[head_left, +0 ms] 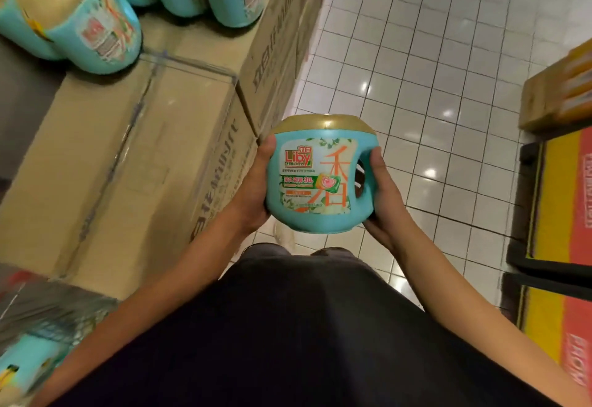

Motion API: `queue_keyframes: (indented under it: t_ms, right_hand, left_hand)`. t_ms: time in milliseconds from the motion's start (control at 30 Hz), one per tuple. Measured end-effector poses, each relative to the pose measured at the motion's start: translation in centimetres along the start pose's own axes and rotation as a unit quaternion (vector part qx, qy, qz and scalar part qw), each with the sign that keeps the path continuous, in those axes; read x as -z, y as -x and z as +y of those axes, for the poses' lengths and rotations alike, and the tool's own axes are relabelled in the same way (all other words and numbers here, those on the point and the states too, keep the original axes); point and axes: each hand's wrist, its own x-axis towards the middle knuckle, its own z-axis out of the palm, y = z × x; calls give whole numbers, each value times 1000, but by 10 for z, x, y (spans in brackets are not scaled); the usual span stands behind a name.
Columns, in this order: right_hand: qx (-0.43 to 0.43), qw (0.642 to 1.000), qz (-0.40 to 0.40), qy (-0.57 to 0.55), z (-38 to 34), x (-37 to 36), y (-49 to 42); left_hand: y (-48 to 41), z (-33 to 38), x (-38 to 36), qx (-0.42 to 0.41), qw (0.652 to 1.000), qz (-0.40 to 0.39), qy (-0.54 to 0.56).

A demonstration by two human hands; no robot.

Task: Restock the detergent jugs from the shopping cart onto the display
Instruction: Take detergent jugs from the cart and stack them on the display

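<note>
1 teal detergent jug (320, 175) with a gold cap, held in the air at mid-frame in front of the person's body, over the tile floor (448, 54). Label faces the camera: "Liby" logo and large orange characters. Jug upright, cap tilted slightly away from the camera.

Left hand (256, 191) grips the jug's left side. Thumb lies on the front near the label edge, fingers go round the back and are hidden. Right hand (382, 195) grips the handle side, thumb along the handle and palm under the lower corner. Both hands closed round the jug.

Left of the jug, stacked cardboard boxes (128, 166) form the display, with clear tape across the nearest top. The held jug is just beside the box corner; cannot tell if it touches.

Stocked jugs (80, 22) of the same teal colour stand on the boxes at top left, with more along the top edge, well apart from the held one.

Bottom left, blurred: shopping cart (48, 310) wire, with 1 teal cart jug (28, 365) inside.

Right edge: yellow and red cartons (560, 214) on the floor. Dark clothing (304, 326) fills the bottom centre.
</note>
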Motion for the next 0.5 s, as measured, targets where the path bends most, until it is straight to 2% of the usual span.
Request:
queue_keyframes:
  t_ms: [300,500]
  right_hand:
    - [-19,1000,-2,0,-62,-23,-91]
    - [-62,993,-82,61,-103,-40,-166]
  left_hand:
    - [-86,65,4,22,1000,16,8]
    - [-127,88,15,1,994,80,77]
